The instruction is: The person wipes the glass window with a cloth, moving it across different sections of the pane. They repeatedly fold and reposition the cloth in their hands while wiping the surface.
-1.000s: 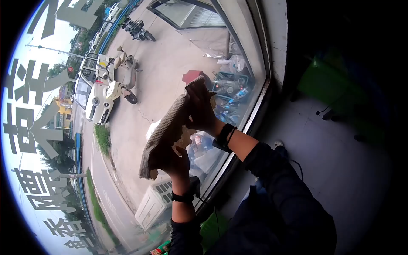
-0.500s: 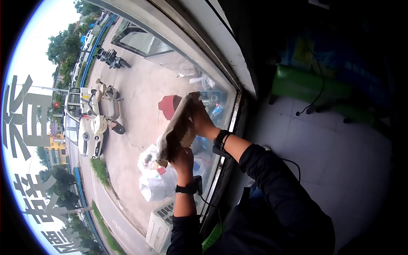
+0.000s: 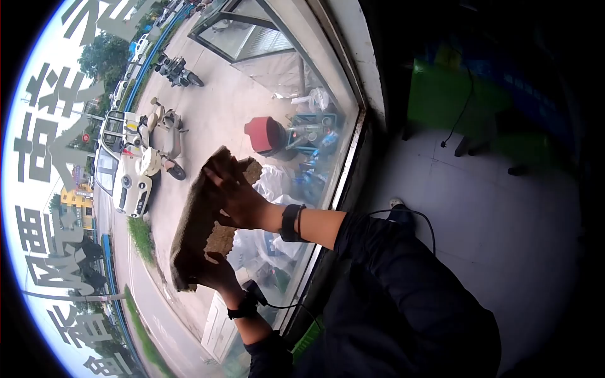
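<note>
- Beyond a large window pane (image 3: 208,82) lies a paved yard, with big grey characters stuck along the glass on the far left side.
- Pressed flat against the pane is a brown cloth (image 3: 192,233), held between both hands.
- Right hand (image 3: 236,198) lies spread on the upper part of the cloth, its fingers (image 3: 217,173) splayed wide and flat on the fabric; a dark band sits on that wrist.
- Left hand (image 3: 217,274) grips the lower edge of the cloth, fingers curled around it, with a black watch on the wrist below.
- Past the right fingers, through the glass, stands a red bin (image 3: 263,134) beside a crate of bottles (image 3: 309,135).
- White bags (image 3: 271,208) lie outside just behind the right wrist.
- Further out, above the cloth, a cream scooter (image 3: 161,132) stands next to a small cream vehicle (image 3: 120,170).
- Dark sleeves and a tiled floor (image 3: 498,208) fill the near side, well apart from the hands.
</note>
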{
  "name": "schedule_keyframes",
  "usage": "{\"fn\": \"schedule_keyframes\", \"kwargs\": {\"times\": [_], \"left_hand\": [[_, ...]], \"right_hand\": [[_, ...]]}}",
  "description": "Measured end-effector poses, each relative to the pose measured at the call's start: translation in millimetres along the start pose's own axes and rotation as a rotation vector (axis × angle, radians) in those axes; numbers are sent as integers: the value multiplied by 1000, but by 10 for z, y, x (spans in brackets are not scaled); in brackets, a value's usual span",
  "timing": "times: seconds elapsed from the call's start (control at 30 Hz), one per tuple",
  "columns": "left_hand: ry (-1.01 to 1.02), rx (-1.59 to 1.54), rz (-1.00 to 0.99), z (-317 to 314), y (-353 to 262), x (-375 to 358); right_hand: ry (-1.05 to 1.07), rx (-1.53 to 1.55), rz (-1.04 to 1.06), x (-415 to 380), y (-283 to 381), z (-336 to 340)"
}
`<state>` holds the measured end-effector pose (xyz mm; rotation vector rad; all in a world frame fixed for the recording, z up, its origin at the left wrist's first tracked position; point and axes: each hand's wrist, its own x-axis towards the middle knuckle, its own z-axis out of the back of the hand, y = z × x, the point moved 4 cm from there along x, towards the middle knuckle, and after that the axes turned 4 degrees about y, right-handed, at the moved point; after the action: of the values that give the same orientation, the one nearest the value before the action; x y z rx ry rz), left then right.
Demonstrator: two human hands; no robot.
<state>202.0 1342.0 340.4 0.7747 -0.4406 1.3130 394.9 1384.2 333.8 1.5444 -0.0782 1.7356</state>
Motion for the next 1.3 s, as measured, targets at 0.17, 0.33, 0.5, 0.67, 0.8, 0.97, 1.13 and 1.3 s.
{"fn": "schedule_keyframes", "kwargs": {"times": [0.17,0.33,0.5,0.67,0.8,0.97,1.13,1.3], "left_hand": [[-90,-72,129,235,814,-592],[49,-52,114,201,1225,-1123],[83,-169,77,164,1308,-1134],[-37,-201,104,158,1020,-757],[-154,-15,-85,6,606,-296],[-219,19,-173,44,-509,387],[-107,-176,-309,-220,-1668,917],[84,-466,-424,-581,-2581,1093]], "right_hand": [[96,7,36,-197,947,-550],[106,25,6,-705,1357,-1039],[-18,94,-56,-753,1426,-1111],[-40,237,-166,-492,1223,-923],[-165,183,-292,-104,704,-647],[-254,66,-344,184,-181,-87],[-113,-129,-431,183,-1328,490],[-99,-304,-442,-127,-2160,757]]}}
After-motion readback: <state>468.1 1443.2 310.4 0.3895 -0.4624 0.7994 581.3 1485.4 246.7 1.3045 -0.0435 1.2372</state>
